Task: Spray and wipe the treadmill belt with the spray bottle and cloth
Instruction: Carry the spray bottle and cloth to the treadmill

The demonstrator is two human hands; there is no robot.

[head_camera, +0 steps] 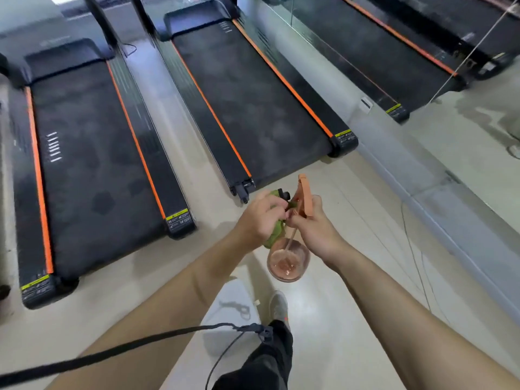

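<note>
Two black treadmills with orange side stripes lie on the floor ahead. The left belt (90, 153) and the right belt (247, 99) both look dusty and mottled. Just behind their rear ends, both hands meet at waist height. My right hand (312, 229) grips the orange trigger head of a clear spray bottle (288, 260), whose round body hangs below with a little pinkish liquid and a dip tube. My left hand (261, 218) is closed around a green cloth (277, 232), pressed against the bottle's neck.
A mirror wall (422, 66) runs along the right, with a low grey ledge (439, 209) at its base. Thin cables (413, 249) trail over the pale floor there. My grey shoe (278, 305) and dark trouser leg show below; a black strap (118, 353) crosses the lower left.
</note>
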